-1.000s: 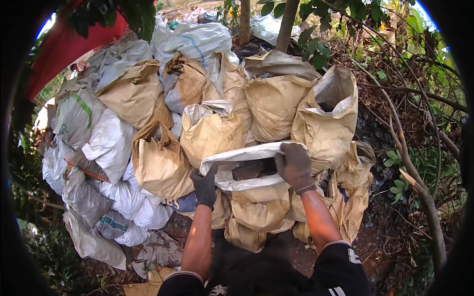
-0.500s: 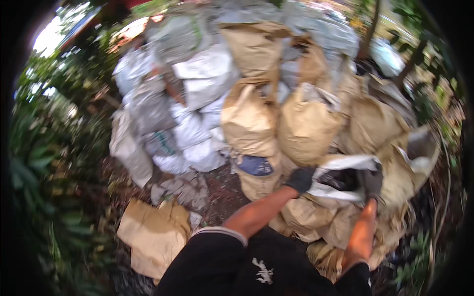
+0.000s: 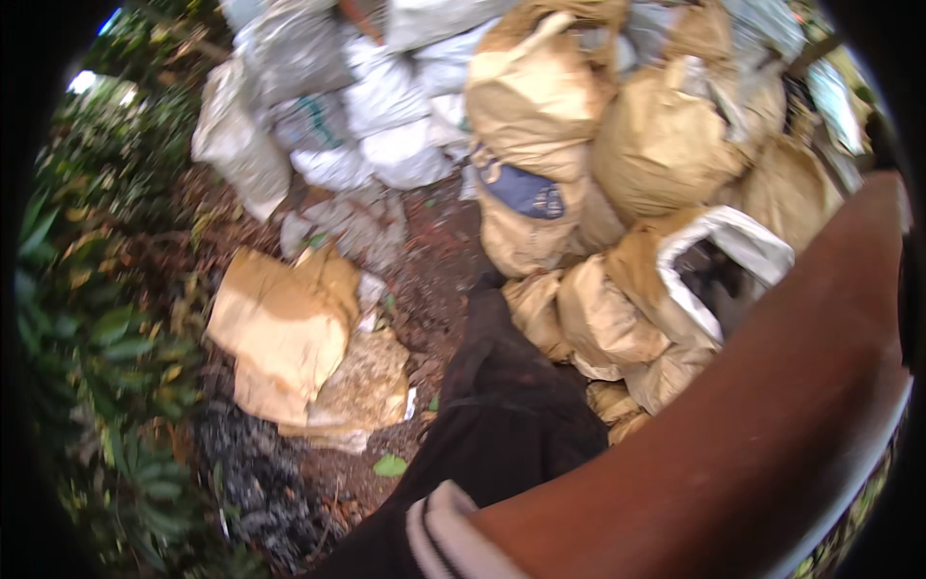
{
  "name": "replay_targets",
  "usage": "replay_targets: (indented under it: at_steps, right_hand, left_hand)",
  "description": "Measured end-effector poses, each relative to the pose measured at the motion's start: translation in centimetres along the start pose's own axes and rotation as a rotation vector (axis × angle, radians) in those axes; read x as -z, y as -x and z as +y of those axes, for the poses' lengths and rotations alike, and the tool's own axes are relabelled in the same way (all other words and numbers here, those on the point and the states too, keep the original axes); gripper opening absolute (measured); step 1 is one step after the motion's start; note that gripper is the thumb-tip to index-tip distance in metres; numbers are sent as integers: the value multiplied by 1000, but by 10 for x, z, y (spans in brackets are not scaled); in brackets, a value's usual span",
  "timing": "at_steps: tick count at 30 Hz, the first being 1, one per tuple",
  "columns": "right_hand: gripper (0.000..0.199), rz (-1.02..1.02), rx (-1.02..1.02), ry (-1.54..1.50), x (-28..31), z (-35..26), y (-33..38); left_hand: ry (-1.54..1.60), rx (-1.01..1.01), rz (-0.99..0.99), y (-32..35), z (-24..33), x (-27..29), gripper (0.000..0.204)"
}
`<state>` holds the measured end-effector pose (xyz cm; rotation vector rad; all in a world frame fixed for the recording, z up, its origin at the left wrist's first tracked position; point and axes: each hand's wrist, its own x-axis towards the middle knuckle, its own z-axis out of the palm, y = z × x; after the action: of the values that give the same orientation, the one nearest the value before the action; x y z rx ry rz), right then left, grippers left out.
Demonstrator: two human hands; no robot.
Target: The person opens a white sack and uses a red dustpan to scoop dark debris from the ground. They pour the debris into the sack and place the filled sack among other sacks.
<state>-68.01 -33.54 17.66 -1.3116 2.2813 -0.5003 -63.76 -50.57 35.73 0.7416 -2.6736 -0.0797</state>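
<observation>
Neither of my hands shows. One of my bare forearms (image 3: 733,434) fills the lower right, very close to the camera and blurred. It runs from a dark sleeve with a white-striped cuff (image 3: 439,526) up to the right rim, where its hand is cut off. Just beyond the forearm stands an open tan paper sack with a white lining (image 3: 714,261), its mouth gaping and dark inside. Smaller crumpled tan sacks (image 3: 598,328) lie at its foot. My leg in dark cloth (image 3: 502,405) reaches towards them.
A heap of full tan sacks (image 3: 540,106) and white and grey woven bags (image 3: 386,106) fills the top. A flattened tan sack (image 3: 289,328) lies on the brown dirt at the left. Green bushes (image 3: 96,338) close off the left side, with dark debris (image 3: 251,473) below.
The view has swung down and to the left. Both gloved hands, which held the white-lined sack's mouth, have left the picture. One forearm has risen close to the camera.
</observation>
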Motion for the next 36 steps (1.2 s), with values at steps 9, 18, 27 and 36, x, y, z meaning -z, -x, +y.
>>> replay_targets:
  at_steps: [9, 18, 27, 36]
  right_hand:
    - [72, -102, -199, 64, 16, 13, -7]
    - [98, -461, -183, 88, 4, 14, 86]
    - [42, 40, 261, -220, 38, 91, 22]
    - [51, 339, -326, -555, 78, 131, 10]
  left_hand:
    - [140, 28, -542, 0, 12, -24, 68]
    - [315, 535, -163, 66, -37, -97, 48]
    - [596, -22, -175, 173, 67, -126, 70]
    - [38, 251, -409, 211, 53, -135, 131]
